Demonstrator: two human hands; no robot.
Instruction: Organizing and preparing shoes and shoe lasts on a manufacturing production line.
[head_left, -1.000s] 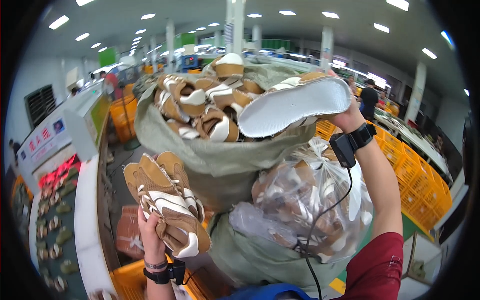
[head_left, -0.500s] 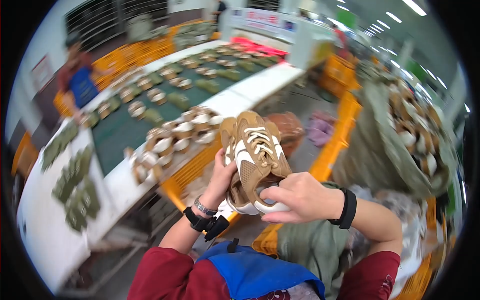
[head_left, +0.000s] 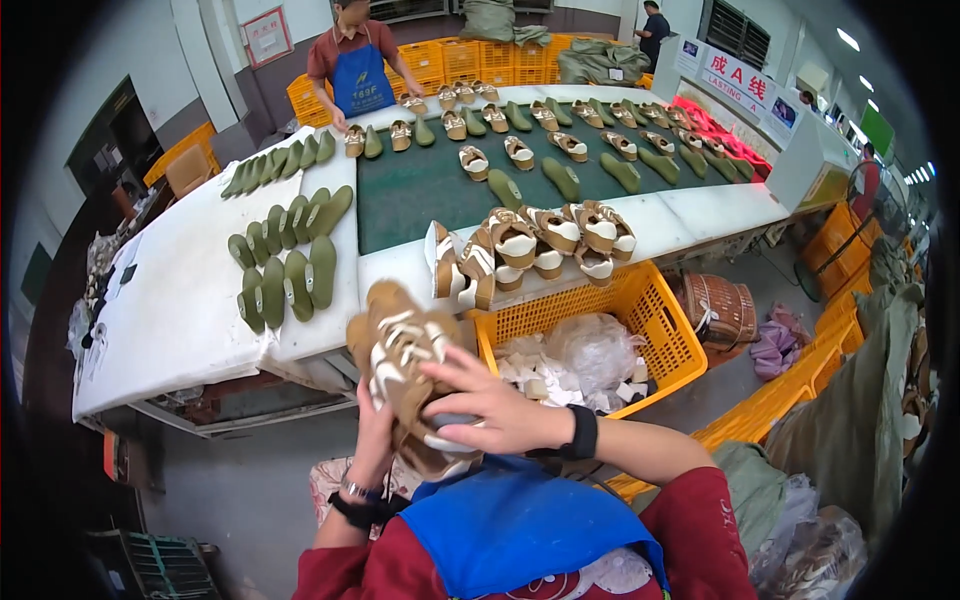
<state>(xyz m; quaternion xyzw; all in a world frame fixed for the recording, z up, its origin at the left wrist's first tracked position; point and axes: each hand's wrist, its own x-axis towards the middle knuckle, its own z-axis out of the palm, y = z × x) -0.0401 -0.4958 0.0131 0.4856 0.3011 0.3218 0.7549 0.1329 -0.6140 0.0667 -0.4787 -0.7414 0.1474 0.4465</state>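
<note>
A pair of brown-and-white lace-up sneakers [head_left: 398, 340], slightly blurred, is held together in front of me, with toes pointing up and away. My left hand [head_left: 373, 437] is closed round their left side near the heels. From the right, my right hand [head_left: 495, 405] grips the right-hand shoe at its collar and laces, with fingers bent over the opening. The heels are partly hidden under the hands. Just beyond, several similar sneakers [head_left: 512, 243] stand bunched on the white near edge of the table.
Green shoe lasts [head_left: 320, 270] lie in rows on the white tabletop [head_left: 170, 300]. Sneakers and lasts alternate along the dark green belt [head_left: 420, 208]. A yellow crate [head_left: 665, 335] of scraps and plastic stands below the table edge. Across the table, a person in a blue apron [head_left: 362, 90] handles shoes.
My view has swung left toward the table. The sneakers have moved with both hands to the table's near edge, and my right fingers have shifted from the heel opening toward the laces.
</note>
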